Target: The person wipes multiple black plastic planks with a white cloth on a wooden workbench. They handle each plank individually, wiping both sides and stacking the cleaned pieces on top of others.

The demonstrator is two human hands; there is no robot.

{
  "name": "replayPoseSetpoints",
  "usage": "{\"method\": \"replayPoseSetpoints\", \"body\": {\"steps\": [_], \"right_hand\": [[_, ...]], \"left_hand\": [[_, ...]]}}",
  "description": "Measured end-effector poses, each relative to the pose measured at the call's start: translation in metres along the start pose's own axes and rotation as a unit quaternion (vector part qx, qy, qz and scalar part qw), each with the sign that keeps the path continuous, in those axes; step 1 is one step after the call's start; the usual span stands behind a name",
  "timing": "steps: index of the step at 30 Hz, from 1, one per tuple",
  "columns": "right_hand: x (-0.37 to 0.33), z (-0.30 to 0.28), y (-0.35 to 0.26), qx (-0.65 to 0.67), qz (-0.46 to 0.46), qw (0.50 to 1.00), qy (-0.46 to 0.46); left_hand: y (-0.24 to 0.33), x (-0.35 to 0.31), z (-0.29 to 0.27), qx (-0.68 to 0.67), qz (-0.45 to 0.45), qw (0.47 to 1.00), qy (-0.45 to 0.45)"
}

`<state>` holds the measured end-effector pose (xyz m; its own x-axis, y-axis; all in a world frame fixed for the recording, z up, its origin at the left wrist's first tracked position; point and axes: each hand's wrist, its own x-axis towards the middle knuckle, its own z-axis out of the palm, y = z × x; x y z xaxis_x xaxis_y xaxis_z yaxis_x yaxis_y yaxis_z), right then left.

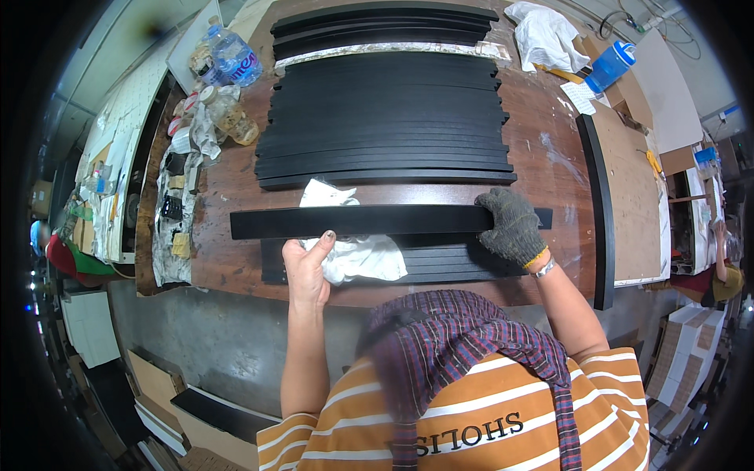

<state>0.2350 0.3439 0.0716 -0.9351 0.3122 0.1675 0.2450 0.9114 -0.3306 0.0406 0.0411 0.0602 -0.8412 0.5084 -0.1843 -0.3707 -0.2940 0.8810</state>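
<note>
A long black board (393,220) lies crosswise in front of me, raised over other black boards. My left hand (308,267), bare, is closed on it left of the middle, thumb on the near edge; its other fingers are hidden. A white cloth (365,259) hangs around the board beside that hand and shows beyond its far edge too. Near the right end, my right hand (512,228), in a dark grey knitted glove, is wrapped over the board. Beneath it, more black boards (463,263) rest at the table's near edge.
A wide row of black boards (385,118) covers the brown table (542,169), with another stack (385,27) beyond. Plastic bottles (236,59) and stained rags stand at left. At right are a white cloth bundle (546,35), a blue bottle (610,67) and an upright black board (597,212).
</note>
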Motion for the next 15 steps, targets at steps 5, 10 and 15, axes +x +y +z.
{"method": "replayPoseSetpoints", "body": {"steps": [5,10,15], "right_hand": [[-0.012,0.0,0.0,-0.008,-0.001,1.0,0.003],[-0.012,-0.001,-0.004,0.004,-0.001,1.0,0.022],[-0.011,0.003,-0.001,0.007,0.009,0.999,0.03]], "left_hand": [[-0.001,-0.001,-0.001,0.012,-0.013,1.0,-0.018],[-0.004,0.002,0.002,-0.03,-0.026,0.999,0.002],[0.0,0.003,0.003,-0.005,-0.015,1.0,-0.01]]}}
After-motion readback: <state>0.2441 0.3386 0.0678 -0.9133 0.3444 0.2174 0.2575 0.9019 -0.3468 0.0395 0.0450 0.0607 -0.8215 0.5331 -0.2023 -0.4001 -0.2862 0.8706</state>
